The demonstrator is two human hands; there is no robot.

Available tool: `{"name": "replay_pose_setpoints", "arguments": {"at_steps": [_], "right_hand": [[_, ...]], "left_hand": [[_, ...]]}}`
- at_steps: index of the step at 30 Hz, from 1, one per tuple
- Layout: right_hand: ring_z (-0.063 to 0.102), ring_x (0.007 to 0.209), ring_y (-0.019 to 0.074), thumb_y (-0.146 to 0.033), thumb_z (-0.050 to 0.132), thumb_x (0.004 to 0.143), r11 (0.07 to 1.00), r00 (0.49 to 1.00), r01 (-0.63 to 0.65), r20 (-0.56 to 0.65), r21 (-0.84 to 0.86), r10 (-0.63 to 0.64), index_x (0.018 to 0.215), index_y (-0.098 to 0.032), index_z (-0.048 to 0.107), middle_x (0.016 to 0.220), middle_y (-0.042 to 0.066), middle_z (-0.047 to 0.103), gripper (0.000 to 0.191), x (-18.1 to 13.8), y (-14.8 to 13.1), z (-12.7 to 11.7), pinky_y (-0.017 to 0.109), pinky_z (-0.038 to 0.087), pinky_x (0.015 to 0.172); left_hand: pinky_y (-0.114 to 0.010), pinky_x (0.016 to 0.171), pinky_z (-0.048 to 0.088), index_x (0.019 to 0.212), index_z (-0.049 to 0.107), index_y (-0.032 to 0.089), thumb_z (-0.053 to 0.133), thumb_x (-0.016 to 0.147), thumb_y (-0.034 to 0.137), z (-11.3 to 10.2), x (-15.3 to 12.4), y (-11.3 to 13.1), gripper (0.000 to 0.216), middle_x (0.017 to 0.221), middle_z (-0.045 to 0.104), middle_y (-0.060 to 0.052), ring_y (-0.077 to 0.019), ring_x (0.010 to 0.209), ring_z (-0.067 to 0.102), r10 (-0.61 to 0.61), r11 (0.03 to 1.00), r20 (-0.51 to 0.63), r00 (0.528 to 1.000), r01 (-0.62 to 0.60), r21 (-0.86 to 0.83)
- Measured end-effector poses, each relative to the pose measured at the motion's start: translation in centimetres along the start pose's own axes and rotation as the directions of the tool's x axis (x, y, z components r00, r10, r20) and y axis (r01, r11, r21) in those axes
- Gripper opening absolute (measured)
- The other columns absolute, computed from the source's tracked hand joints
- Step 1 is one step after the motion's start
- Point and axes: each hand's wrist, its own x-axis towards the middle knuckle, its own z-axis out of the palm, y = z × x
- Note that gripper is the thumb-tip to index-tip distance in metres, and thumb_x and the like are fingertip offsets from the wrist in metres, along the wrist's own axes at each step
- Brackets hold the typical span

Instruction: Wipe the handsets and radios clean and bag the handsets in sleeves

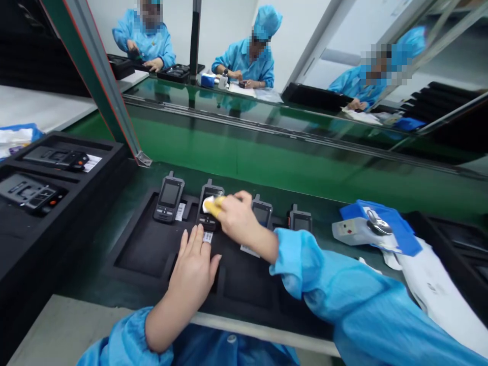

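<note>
The handheld device (207, 221) stands second from the left in a row of four, leaning in its slot at the far edge of a black foam tray (145, 249) on the green surface (91, 277). The right hand (238, 216) pinches a small yellow cloth (212, 205) between thumb and fingers and presses it against the device's screen. The left hand (193, 269) lies flat on the tray just below the device, fingers straight and close together, the fingertips touching a small white label (208, 237).

Another device (169, 199) stands just to the left, with two more (262, 212) (300, 220) to the right, partly hidden by the right hand. A grey tool (358, 230) rests on a blue pad (396, 229) at the right. A second black tray (23, 239) at the left holds more devices. Across the green conveyor belt (236, 152), people in blue coats work.
</note>
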Motion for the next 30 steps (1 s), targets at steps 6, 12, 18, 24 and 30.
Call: {"name": "replay_pose_setpoints", "arguments": {"at_steps": [6, 12, 18, 24, 30], "right_hand": [[0.048, 0.077, 0.0152, -0.011, 0.041, 0.091, 1.0, 0.999, 0.004, -0.036, -0.01, -0.005, 0.099, -0.018, 0.067, 0.083, 0.003, 0.064, 0.028, -1.3, -0.1, 0.6, 0.038, 0.019, 0.082], [0.048, 0.076, 0.0142, -0.014, 0.045, 0.088, 0.99, 0.995, 0.1, -0.017, 0.1, -0.099, 0.1, -0.021, 0.067, 0.082, 0.001, 0.065, 0.025, -3.4, -3.2, -0.7, 0.038, 0.021, 0.082], [0.049, 0.084, 0.0159, -0.009, 0.043, 0.087, 0.999, 0.999, -0.025, -0.028, 0.026, 0.026, 0.104, -0.024, 0.067, 0.092, 0.003, 0.064, 0.033, 3.2, -1.0, -0.9, 0.039, 0.017, 0.083], [0.046, 0.084, 0.017, -0.01, 0.039, 0.091, 1.0, 0.999, 0.002, 0.044, 0.001, -0.003, 0.093, -0.021, 0.068, 0.087, 0.005, 0.062, 0.032, 9.6, -1.9, 1.2, 0.04, 0.016, 0.085], [0.045, 0.077, 0.0168, -0.011, 0.04, 0.092, 0.991, 0.99, 0.131, 0.044, -0.015, -0.13, 0.087, -0.016, 0.067, 0.08, 0.004, 0.06, 0.029, 7.8, -4.6, 2.3, 0.038, 0.018, 0.083]], "left_hand": [[-0.056, 0.102, 0.039, 0.104, 0.06, 0.003, 0.045, 0.088, 0.023, -0.2, 0.1, 0.1, 0.03, 0.128, 0.054, -0.028, -0.0356, 0.123, 0.05, 0.005, 1.0, 0.031, 0.999, -0.005, 0.012], [-0.055, 0.101, 0.041, 0.109, 0.058, 0.002, 0.047, 0.086, 0.022, -0.6, 0.0, 0.2, 0.032, 0.128, 0.054, -0.029, -0.0362, 0.122, 0.051, -0.009, 1.0, 0.014, 1.0, 0.009, -0.003], [-0.055, 0.099, 0.042, 0.089, 0.061, 0.011, 0.043, 0.09, 0.026, -3.0, -0.4, -2.6, 0.023, 0.128, 0.055, -0.027, -0.0348, 0.122, 0.051, -0.095, 0.995, -0.101, 0.99, 0.095, -0.002], [-0.055, 0.099, 0.043, 0.082, 0.059, 0.014, 0.044, 0.09, 0.026, -3.2, -1.0, -6.2, 0.021, 0.128, 0.056, -0.024, -0.0343, 0.122, 0.051, -0.15, 0.987, -0.07, 0.986, 0.154, 0.055], [-0.052, 0.102, 0.042, 0.082, 0.058, 0.013, 0.045, 0.089, 0.028, -2.7, -0.8, -5.9, 0.021, 0.131, 0.053, -0.025, -0.0327, 0.125, 0.049, -0.165, 0.986, 0.002, 0.986, 0.164, 0.041]]}}
